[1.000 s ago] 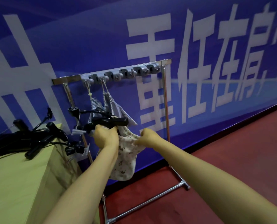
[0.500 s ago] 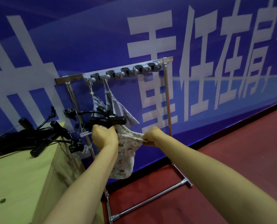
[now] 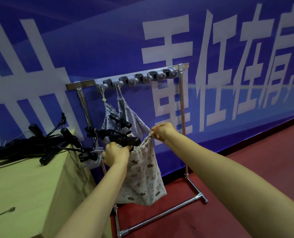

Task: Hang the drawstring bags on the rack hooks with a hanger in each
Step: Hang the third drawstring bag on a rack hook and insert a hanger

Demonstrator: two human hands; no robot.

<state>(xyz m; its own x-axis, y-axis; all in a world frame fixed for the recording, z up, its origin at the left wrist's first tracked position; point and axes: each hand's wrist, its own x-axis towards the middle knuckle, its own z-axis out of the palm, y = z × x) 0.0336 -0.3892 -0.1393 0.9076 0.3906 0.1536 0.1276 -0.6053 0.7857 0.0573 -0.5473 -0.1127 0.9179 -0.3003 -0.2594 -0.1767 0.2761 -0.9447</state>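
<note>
Looking down from the head camera, two bare forearms reach toward a metal garment rack (image 3: 181, 107) that stands just in front of a blue banner wall (image 3: 100, 45) with large white characters.

The left hand (image 3: 116, 155) is clenched, its fingers curled round a black hanger (image 3: 125, 140) together with the left edge of the mouth of a printed drawstring bag (image 3: 142, 177). The right hand (image 3: 163, 132) pinches the right edge of the bag's gathered mouth between thumb and fingertips, so the opening is stretched between the two hands. The bag hangs free below them, in front of the rack's lower half, its bottom above the rack's foot bar (image 3: 160, 219).

Along the rack's top bar runs a grey hook strip (image 3: 137, 78). Two grey drawstring bags (image 3: 134, 117) hang by their cords from the two leftmost hooks, side by side and touching, with black hanger ends (image 3: 120, 120) poking from them. The hooks further right are bare.

A pale wooden table (image 3: 22, 186) fills the lower left, its right edge close to the rack's left post. A pile of black hangers (image 3: 31, 143) lies at the table's far edge, and some reach over the corner toward the rack. A small metal hook (image 3: 5, 212) lies near the table's front. Open red floor (image 3: 245, 169) stretches to the right of the rack and under it.
</note>
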